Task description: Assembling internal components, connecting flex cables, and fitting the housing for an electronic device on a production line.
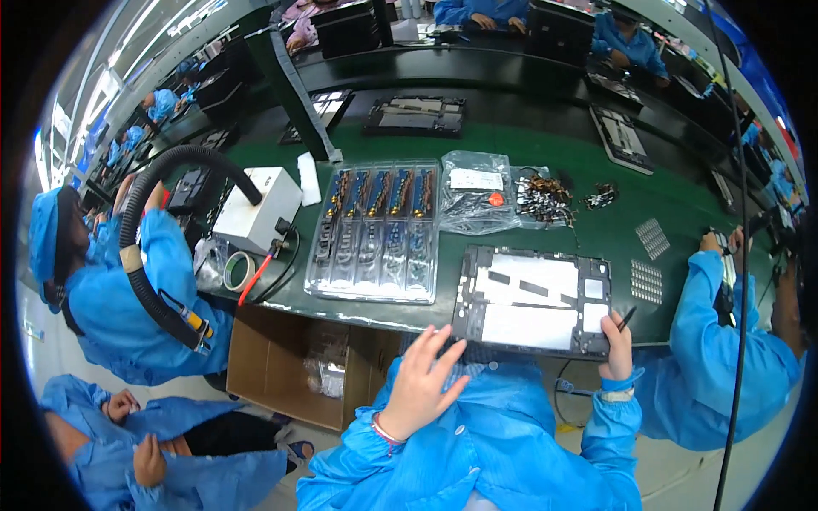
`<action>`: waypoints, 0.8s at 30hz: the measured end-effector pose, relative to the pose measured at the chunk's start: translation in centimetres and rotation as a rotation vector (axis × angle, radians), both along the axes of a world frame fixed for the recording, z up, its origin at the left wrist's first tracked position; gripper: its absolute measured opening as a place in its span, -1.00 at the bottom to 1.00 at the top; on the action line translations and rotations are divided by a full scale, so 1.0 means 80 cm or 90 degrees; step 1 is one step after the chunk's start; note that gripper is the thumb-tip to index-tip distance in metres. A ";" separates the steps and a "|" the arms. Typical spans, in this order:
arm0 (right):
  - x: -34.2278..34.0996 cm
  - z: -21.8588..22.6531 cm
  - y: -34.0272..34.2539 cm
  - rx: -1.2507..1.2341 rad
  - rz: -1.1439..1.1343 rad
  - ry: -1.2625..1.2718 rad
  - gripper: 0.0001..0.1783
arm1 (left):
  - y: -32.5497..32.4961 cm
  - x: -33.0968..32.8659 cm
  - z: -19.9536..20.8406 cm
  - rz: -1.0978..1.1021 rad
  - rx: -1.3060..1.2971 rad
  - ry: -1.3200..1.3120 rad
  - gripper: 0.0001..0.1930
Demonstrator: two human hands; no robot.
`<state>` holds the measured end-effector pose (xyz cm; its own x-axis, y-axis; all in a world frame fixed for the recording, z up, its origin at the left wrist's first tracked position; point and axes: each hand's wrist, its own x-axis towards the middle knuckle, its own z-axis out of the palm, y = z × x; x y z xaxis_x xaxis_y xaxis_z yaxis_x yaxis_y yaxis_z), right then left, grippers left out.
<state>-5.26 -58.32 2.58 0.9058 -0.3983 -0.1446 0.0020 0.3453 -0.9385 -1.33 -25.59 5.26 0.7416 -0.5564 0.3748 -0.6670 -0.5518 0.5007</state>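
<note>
While the right hand (617,347) sits against the near right corner of the tablet (530,327), its fingers are drawn narrow about a dark slim tool (628,318); whether they also grip the tablet from below, I cannot tell. Left hand (419,383): fingers spread wide, holding nothing visible, tips beside the near left corner; contact cannot be determined.

Tablet position: at the near edge of the green table (537,149), directly before the person, its inside exposed, silver plates and black strips facing up within a dark frame.

Left of it, a clear plastic tray (368,295) holds blue boards and small parts in rows. Beyond it: a plastic bag (464,218) with a white label and a red-orange dot, then a pile of small parts (545,198). Right: two sheets of small pieces (649,260), lying one nearer than the other. A cardboard box (290,379) stands below the table edge, left.
</note>
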 end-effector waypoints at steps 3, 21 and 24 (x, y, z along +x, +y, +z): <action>0.021 -0.017 -0.002 -0.027 0.022 0.037 -0.57 | -0.022 -0.002 -0.020 0.030 0.049 0.035 -0.43; 0.164 0.092 0.077 -0.401 0.300 -0.073 -0.80 | -0.099 0.119 0.001 0.140 0.057 -0.074 -0.58; 0.235 0.068 0.101 -0.443 0.351 -0.017 -0.82 | -0.115 0.162 -0.030 0.197 0.085 -0.114 -0.56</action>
<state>13.57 -50.21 7.99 0.9944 0.1057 -0.0086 0.0285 -0.3445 -0.9384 11.63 -34.81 2.83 0.8116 -0.3693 0.4527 -0.5291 -0.7932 0.3015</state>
